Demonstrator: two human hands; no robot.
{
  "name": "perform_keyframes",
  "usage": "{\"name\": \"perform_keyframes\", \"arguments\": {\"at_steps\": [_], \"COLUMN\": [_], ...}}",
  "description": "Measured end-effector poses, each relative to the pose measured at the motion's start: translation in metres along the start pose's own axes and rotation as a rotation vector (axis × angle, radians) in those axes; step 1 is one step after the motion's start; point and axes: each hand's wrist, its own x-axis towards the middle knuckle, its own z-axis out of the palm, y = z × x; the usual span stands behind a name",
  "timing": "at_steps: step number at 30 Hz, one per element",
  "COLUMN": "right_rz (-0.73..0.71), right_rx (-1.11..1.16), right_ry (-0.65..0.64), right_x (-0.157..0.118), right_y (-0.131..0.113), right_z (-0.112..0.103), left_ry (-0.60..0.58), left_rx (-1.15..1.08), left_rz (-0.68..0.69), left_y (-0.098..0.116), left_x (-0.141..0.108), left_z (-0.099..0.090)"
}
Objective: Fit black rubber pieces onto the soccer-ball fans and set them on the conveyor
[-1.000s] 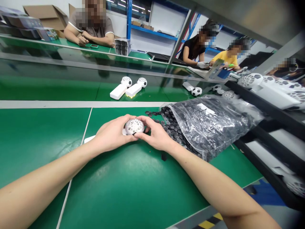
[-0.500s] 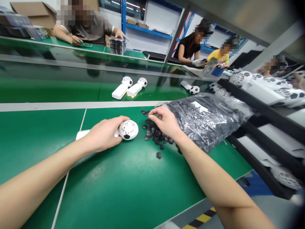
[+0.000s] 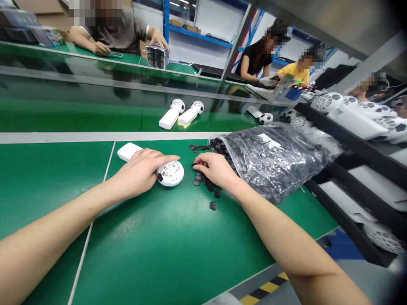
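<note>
Ball-headed device [image 3: 171, 174], left fingers [image 3: 166, 159] atop, right fingers [image 3: 201, 158] curled

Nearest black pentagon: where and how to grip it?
Probably pinch the pentagon between one edge and the corner opposite, coming from above and the near side. It looks small and flat on the table, so the rim offers the best hold, and the other pieces lie beyond it.

Blue shelving [image 3: 203, 37] and a cardboard box [image 3: 52, 19] stand behind a grey-shirted co-worker [image 3: 124, 37].
</note>
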Motion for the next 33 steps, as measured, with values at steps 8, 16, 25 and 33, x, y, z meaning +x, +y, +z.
{"name": "perform_keyframes", "arguments": {"at_steps": [8,16,25,33], "right_rz": [0.086,-0.035,0.033,0.048], "right_rx": [0.086,-0.014,0.009,-0.017], "right_ry": [-0.098,0.012,-0.058,0.007], "right_x": [-0.006,-0.002,0.001,0.003], "right_y": [0.002,0.006,0.003,0.005], "right_z": [-0.012,-0.008,0.001,0.006], "left_ry": [0.007,0.008,0.026,0.023], "left_rx": [0.005,0.013,-0.019,-0.034], "left_rz": [0.019,0.027,0.039,0.017], "left_y": [-0.001,-0.003,0.000,0.001], "left_x": [0.000,0.000,-0.001,-0.001], "left_z": [0.001,0.004,0.003,0.006]}}
